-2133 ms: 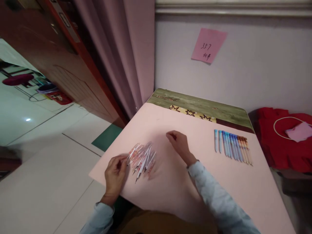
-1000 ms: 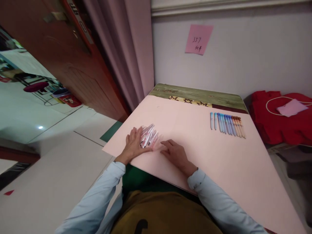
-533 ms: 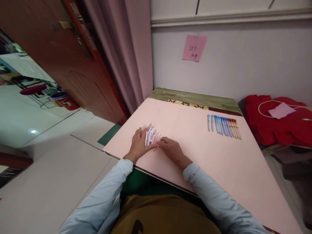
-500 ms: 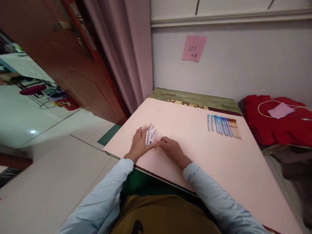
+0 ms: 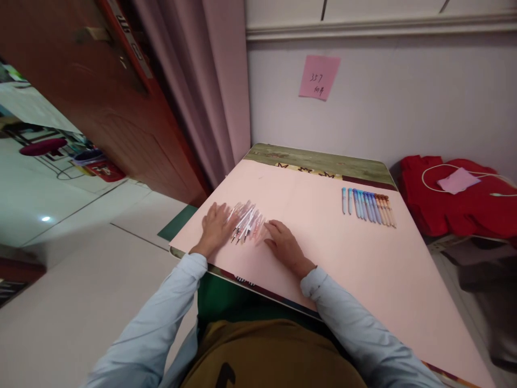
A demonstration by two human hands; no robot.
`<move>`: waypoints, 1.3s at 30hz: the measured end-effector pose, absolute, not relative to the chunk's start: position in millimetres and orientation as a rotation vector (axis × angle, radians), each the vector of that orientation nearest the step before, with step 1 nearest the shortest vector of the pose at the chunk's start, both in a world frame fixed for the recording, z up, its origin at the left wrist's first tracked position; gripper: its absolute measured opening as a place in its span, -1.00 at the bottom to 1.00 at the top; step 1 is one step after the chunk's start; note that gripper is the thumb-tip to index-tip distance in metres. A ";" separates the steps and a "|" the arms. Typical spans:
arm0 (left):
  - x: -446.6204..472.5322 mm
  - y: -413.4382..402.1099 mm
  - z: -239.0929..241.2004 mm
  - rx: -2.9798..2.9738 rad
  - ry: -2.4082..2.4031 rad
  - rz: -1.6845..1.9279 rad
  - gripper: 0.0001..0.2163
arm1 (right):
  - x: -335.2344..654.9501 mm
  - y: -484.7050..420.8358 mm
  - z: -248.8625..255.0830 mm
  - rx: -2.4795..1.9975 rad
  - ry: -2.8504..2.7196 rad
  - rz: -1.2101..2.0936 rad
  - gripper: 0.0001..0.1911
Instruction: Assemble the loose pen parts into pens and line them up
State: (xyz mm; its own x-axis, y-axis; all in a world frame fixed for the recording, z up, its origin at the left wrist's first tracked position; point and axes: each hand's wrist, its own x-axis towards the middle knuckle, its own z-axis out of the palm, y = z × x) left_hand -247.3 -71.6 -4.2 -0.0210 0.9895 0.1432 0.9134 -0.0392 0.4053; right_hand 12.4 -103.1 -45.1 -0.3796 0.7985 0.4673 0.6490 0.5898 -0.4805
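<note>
The left hand [image 5: 218, 223] has slid away from the near ends of the thin pen sticks [image 5: 244, 223], so their dark tips show now. The sticks lie in a messy pile on the pink tabletop [image 5: 323, 242], at the person's twelve o'clock. The left grip is spread at the pile's nine o'clock. The right hand [image 5: 285, 245], at four o'clock, has its grip loosely parted, pinching nothing I can see. Both probably stop sticks rolling. Pens [image 5: 367, 206] lie lined up at three o'clock, maybe to stay tidy.
</note>
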 end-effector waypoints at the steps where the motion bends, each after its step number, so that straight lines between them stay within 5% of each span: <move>1: -256.4 -70.4 -4.0 2.026 2.098 0.607 -0.30 | 12.0 -102.4 -48.2 -1.166 -2.120 0.253 -0.47; 10: -288.0 -98.8 -28.4 2.029 2.325 0.306 -0.24 | 10.8 -114.0 -59.2 -1.209 -2.159 0.208 -0.35; 23: -261.7 -117.0 -11.8 1.967 2.228 0.389 -0.36 | 12.1 -124.6 -32.7 -1.241 -2.242 0.200 -0.51; 33: -199.0 -96.1 -4.2 1.992 2.041 0.335 0.09 | 2.8 -118.1 -27.0 -1.346 -2.227 0.219 -0.54; 39: -193.1 -90.0 -7.7 2.115 1.871 0.289 0.17 | 6.2 -114.3 -30.9 -1.416 -2.113 0.418 -0.69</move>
